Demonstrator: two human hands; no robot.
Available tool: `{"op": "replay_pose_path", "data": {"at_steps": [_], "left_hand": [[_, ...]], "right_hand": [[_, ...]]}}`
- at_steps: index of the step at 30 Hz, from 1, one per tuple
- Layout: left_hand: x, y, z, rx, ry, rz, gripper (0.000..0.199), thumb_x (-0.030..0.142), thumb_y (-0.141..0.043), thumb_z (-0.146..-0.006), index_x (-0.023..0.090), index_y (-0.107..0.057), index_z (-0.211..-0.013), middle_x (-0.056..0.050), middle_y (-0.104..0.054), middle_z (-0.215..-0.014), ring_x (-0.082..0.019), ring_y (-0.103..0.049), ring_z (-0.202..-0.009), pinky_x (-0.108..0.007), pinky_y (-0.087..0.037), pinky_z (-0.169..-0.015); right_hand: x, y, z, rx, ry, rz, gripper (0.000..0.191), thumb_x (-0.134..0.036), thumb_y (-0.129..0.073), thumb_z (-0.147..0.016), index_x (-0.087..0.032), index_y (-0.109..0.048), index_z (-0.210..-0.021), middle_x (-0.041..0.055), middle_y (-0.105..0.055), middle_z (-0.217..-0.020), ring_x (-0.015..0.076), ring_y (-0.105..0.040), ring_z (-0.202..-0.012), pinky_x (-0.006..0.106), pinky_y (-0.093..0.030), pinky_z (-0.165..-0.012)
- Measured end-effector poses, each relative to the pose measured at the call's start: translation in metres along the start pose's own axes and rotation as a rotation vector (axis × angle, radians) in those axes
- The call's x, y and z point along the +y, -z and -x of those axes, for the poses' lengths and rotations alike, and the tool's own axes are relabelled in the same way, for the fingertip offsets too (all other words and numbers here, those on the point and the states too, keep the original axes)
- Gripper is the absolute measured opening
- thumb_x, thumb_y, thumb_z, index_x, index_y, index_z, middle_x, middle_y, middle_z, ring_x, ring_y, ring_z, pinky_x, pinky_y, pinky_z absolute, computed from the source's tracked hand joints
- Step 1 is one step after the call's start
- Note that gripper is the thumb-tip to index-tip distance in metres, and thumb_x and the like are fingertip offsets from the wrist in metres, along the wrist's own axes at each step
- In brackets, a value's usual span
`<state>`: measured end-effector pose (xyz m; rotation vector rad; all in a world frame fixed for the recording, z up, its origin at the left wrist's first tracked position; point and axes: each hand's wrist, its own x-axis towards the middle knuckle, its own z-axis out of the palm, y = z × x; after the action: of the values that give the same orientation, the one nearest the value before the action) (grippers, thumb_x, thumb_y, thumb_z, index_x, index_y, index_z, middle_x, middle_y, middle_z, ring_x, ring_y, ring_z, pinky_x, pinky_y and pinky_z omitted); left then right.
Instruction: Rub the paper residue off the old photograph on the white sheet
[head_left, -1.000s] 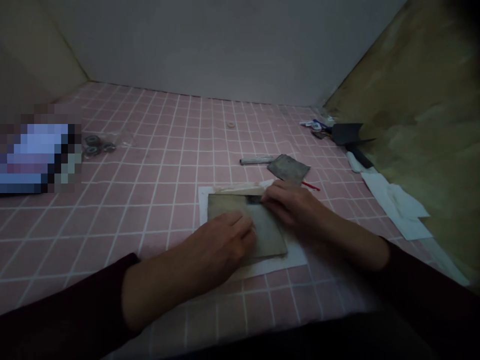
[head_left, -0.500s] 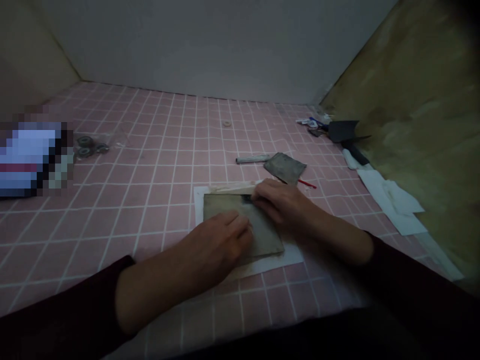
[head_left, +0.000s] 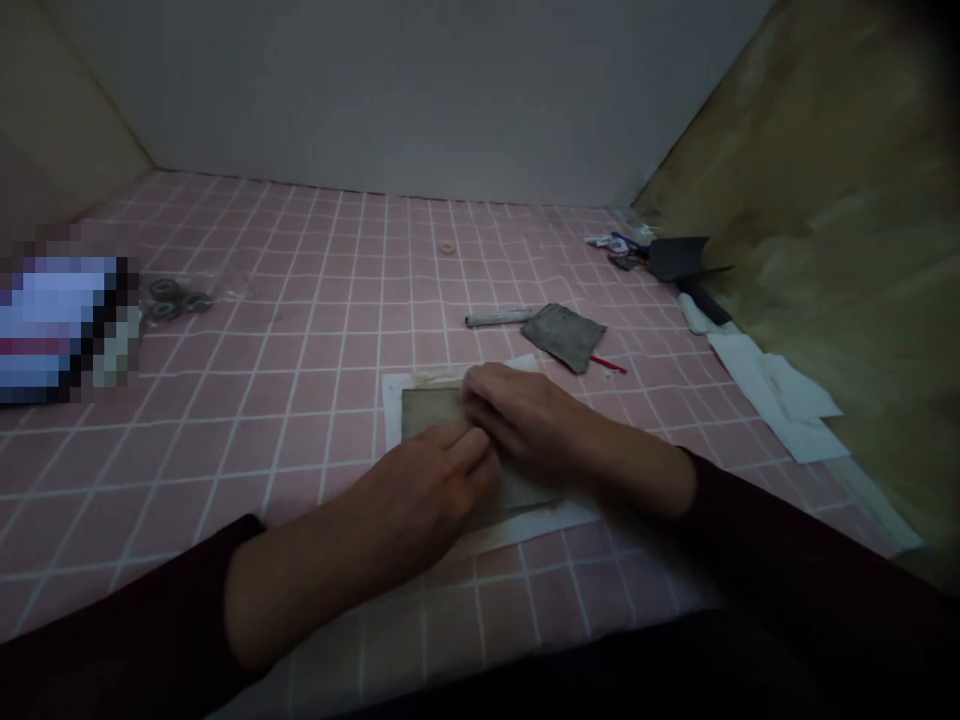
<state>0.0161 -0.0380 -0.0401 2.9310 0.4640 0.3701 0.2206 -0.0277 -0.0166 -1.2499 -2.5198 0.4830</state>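
A flat, grey-beige square sheet (head_left: 429, 408) lies on white paper (head_left: 392, 415) in front of me. Over its lower middle rests my left hand (head_left: 442, 485), its fingers curled in and closed; whatever they pinch is hidden. My right hand (head_left: 517, 410) is bent over the upper part of the sheet, fingers pressed together, close to the left fingertips. What the right fingers hold cannot be made out from here. Both hands cover much of the sheet's middle and right side.
Beyond the hands lie a grey square cloth-like piece (head_left: 566, 335), a pale tube (head_left: 499, 318) and a red stick (head_left: 609, 365). A dark scraper-like tool (head_left: 679, 260) and white papers (head_left: 776, 395) are at right. Bagged round parts (head_left: 166, 300) and a blurred-out screen (head_left: 56, 320) are at left.
My right hand has moved left across the sheet towards the left hand. A small dark patch seen at its fingertips is now hidden. The left hand stays almost in place.
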Motion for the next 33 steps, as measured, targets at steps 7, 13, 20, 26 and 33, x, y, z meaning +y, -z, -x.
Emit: {"op": "replay_pose_path", "data": {"at_steps": [7, 13, 20, 26, 33], "left_hand": [[0.001, 0.003, -0.001, -0.025, -0.014, 0.008, 0.018, 0.012, -0.038, -0.097, 0.014, -0.056, -0.091, -0.007, -0.053, -0.093, -0.019, -0.046, -0.081, -0.036, -0.05, -0.071], [0.001, 0.002, -0.001, 0.014, 0.004, 0.014, 0.017, 0.011, -0.04, -0.095, 0.012, -0.057, -0.098, -0.007, -0.052, -0.093, -0.019, -0.046, -0.082, -0.037, -0.051, -0.076], [-0.001, 0.001, 0.0, -0.036, -0.007, 0.013, 0.016, 0.013, -0.04, -0.097, 0.014, -0.055, -0.093, -0.006, -0.052, -0.095, -0.018, -0.046, -0.082, -0.035, -0.05, -0.073], [0.0, -0.002, 0.0, 0.009, -0.002, -0.007, 0.017, 0.013, -0.039, -0.097, 0.014, -0.055, -0.096, -0.006, -0.051, -0.093, -0.018, -0.045, -0.081, -0.035, -0.049, -0.076], [0.0, -0.001, -0.002, 0.003, -0.02, -0.048, 0.018, 0.014, -0.039, -0.097, 0.013, -0.056, -0.094, -0.006, -0.052, -0.09, -0.018, -0.045, -0.078, -0.034, -0.049, -0.071]], "right_hand": [[0.014, 0.009, 0.014, 0.023, -0.04, 0.095, 0.015, -0.014, -0.043, -0.093, -0.018, -0.052, -0.081, 0.0054, -0.054, -0.081, 0.0171, -0.05, -0.074, 0.03, -0.038, -0.068], [-0.001, -0.003, -0.003, -0.001, 0.004, -0.021, 0.012, -0.01, -0.044, -0.088, -0.018, -0.05, -0.082, 0.0049, -0.054, -0.086, 0.0155, -0.049, -0.073, 0.027, -0.038, -0.066], [0.01, 0.008, 0.009, 0.002, -0.056, 0.091, 0.013, -0.012, -0.043, -0.09, -0.018, -0.049, -0.08, 0.005, -0.054, -0.081, 0.0168, -0.051, -0.074, 0.029, -0.037, -0.068], [0.002, 0.001, 0.001, 0.023, 0.01, -0.002, 0.011, -0.011, -0.045, -0.088, -0.019, -0.044, -0.082, 0.0025, -0.053, -0.081, 0.015, -0.047, -0.071, 0.027, -0.036, -0.066], [0.008, 0.01, 0.009, 0.015, -0.054, 0.1, 0.011, -0.01, -0.047, -0.088, -0.017, -0.051, -0.08, 0.0043, -0.053, -0.081, 0.0164, -0.05, -0.074, 0.029, -0.037, -0.069]]}}
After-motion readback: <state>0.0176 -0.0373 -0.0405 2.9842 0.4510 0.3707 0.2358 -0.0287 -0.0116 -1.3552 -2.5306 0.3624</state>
